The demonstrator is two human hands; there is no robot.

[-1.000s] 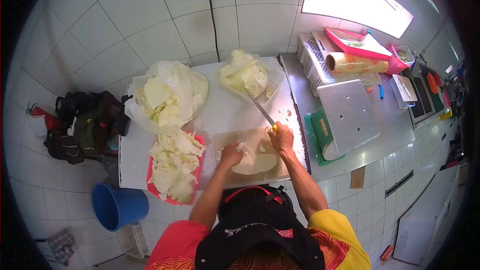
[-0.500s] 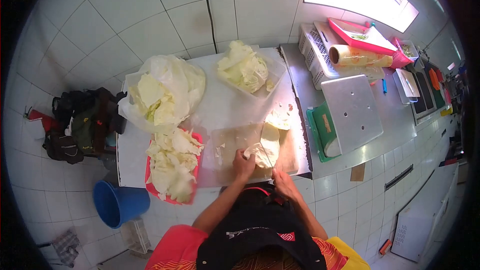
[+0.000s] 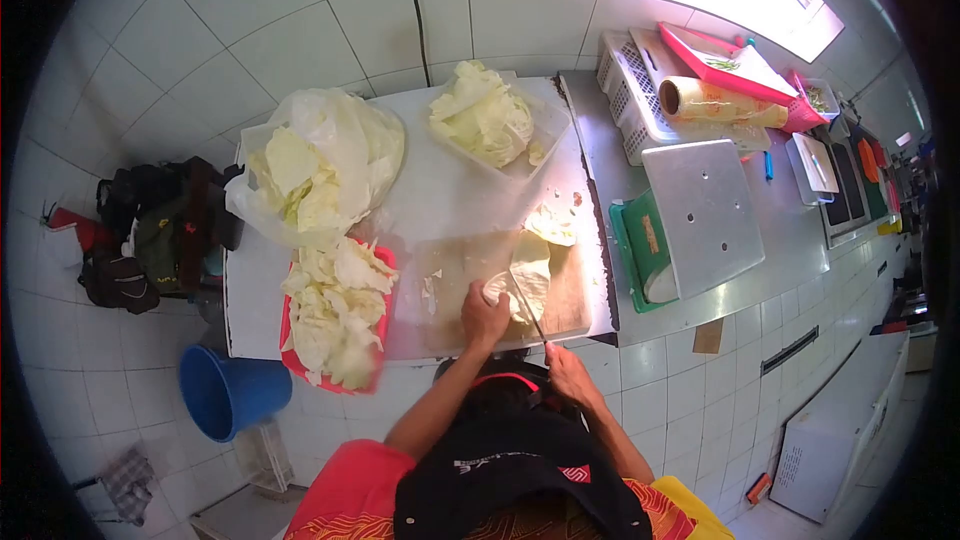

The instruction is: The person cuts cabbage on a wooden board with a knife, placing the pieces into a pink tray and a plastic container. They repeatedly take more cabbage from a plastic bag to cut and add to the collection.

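My right hand (image 3: 570,372) is closed round the handle of a knife (image 3: 527,302), whose blade lies across a piece of cabbage (image 3: 532,274) on the cutting board (image 3: 455,265). Pressed against the left side of that cabbage is my left hand (image 3: 485,314), its fingers curled and holding it near the blade. A smaller cabbage piece (image 3: 550,224) lies at the board's far right. Left of the board, a red tray (image 3: 388,315) is heaped with loose cabbage leaves (image 3: 335,305).
A plastic bag (image 3: 362,145) of cabbage leaves and a clear tub (image 3: 553,130) with cabbage stand at the back of the table. To the right are a green scale (image 3: 645,240) with a metal plate and a roll of cling film (image 3: 720,102). A blue bin (image 3: 235,395) stands lower left.
The knife blade has swung to a steeper slant across the cabbage, its tip further left. My left hand still presses the cabbage. The whole view has shifted slightly.
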